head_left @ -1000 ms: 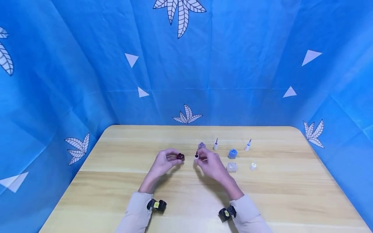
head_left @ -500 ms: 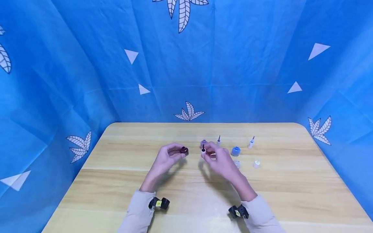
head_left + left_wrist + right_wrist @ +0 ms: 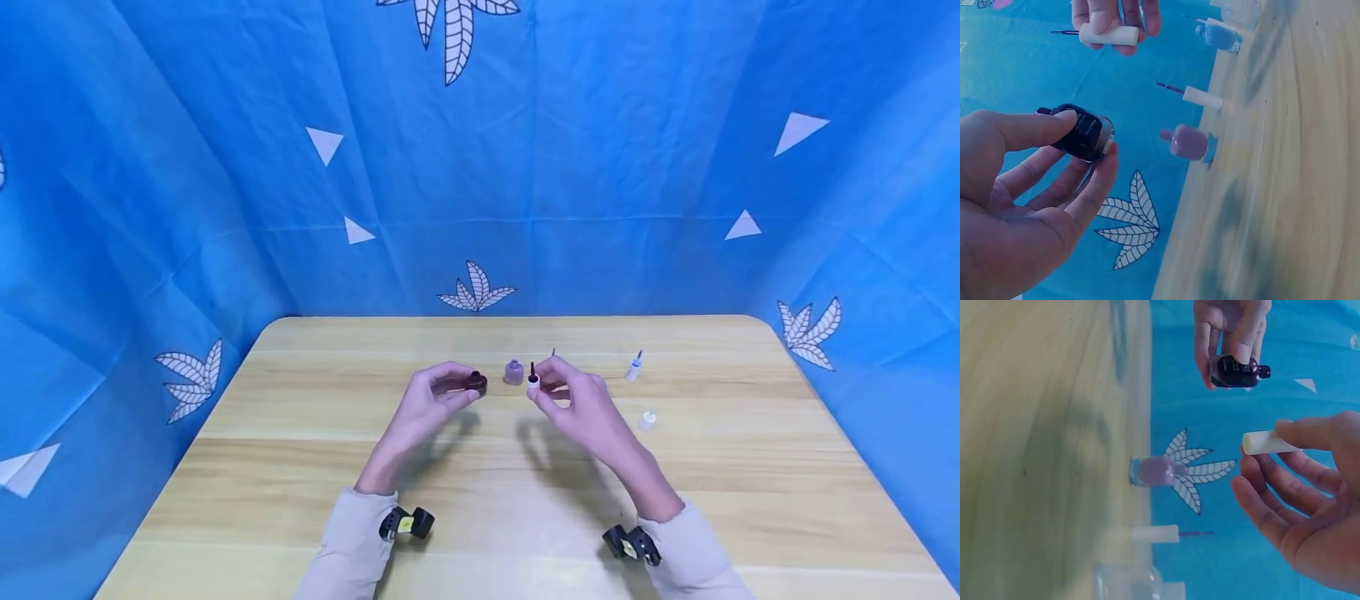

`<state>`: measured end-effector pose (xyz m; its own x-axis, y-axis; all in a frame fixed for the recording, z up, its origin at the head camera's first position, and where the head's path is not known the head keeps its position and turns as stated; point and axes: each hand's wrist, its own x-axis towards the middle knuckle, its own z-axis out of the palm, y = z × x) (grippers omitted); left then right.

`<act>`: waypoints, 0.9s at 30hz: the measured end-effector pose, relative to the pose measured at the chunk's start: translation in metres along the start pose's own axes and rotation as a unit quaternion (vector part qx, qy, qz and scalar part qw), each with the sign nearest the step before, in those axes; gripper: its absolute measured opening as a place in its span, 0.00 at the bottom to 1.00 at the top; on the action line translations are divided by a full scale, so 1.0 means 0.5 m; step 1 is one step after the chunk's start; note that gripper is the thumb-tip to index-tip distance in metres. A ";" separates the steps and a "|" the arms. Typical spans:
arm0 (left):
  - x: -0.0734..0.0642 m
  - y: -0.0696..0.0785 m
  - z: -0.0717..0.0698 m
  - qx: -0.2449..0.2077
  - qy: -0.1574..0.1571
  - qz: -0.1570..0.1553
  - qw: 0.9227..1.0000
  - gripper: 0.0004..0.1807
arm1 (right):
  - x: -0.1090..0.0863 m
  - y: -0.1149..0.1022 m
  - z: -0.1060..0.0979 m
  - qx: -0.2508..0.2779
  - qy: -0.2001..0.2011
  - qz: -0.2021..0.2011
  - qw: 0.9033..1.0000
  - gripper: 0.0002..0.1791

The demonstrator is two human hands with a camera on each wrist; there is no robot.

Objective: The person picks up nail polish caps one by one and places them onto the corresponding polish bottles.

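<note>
"Moved since a second ago: right hand (image 3: 583,408), fingertips shifted from in front of the purple bottle (image 3: 513,372) to just right of it."

"Held, and where?"

"One dark red bottle (image 3: 476,384), uncapped, upright, raised left of the purple bottle; left hand (image 3: 427,404) pinches it, thumb against fingers. One white cap (image 3: 533,384), brush up, right of the purple bottle; right hand pinches it, remaining fingers loosely bent."

"Advised handling?"

"My judgement: keep the dark red bottle level, its neck being bare. Grip the cap by white body only. Carry its brush clear of the purple bottle and the upright brush cap (image 3: 1204,99) to that bottle's right."

"Further differences?"

"Three. Held pieces: wider apart. Purple bottle: formerly part-covered, now whole to view. Blue bottle (image 3: 1219,37), farther right of it: now masked by the right hand in the head view; left wrist view shows it."
</note>
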<state>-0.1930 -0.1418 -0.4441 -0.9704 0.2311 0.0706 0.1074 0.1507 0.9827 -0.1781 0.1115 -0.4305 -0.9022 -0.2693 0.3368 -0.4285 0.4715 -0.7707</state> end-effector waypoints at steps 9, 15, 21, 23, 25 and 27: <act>0.008 0.024 0.022 0.013 -0.018 0.030 0.999 0.15 | -0.003 0.000 -0.044 0.001 -0.005 0.004 1.000 0.13; 0.018 0.042 0.037 -0.008 -0.047 0.032 0.998 0.15 | -0.012 0.006 -0.078 0.011 0.006 0.001 1.000 0.11; 0.030 0.053 0.043 -0.027 -0.044 0.044 0.998 0.16 | -0.015 0.007 -0.107 0.011 0.006 -0.005 1.000 0.11; 0.035 0.056 0.044 -0.035 -0.044 0.054 0.997 0.16 | -0.016 0.007 -0.115 0.009 0.008 -0.004 1.000 0.11; 0.039 0.059 0.047 -0.042 -0.044 0.065 0.996 0.15 | -0.017 0.007 -0.122 0.010 0.010 -0.005 1.000 0.12; 0.042 0.060 0.051 -0.052 -0.045 0.070 0.995 0.15 | -0.020 0.008 -0.129 0.010 0.014 -0.002 1.000 0.12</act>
<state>-0.2048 -0.1077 -0.4174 -0.9237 0.3292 0.1960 0.2118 0.0124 0.9772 -0.1740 0.1703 -0.4020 -0.9016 -0.2481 0.3543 -0.4313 0.4540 -0.7796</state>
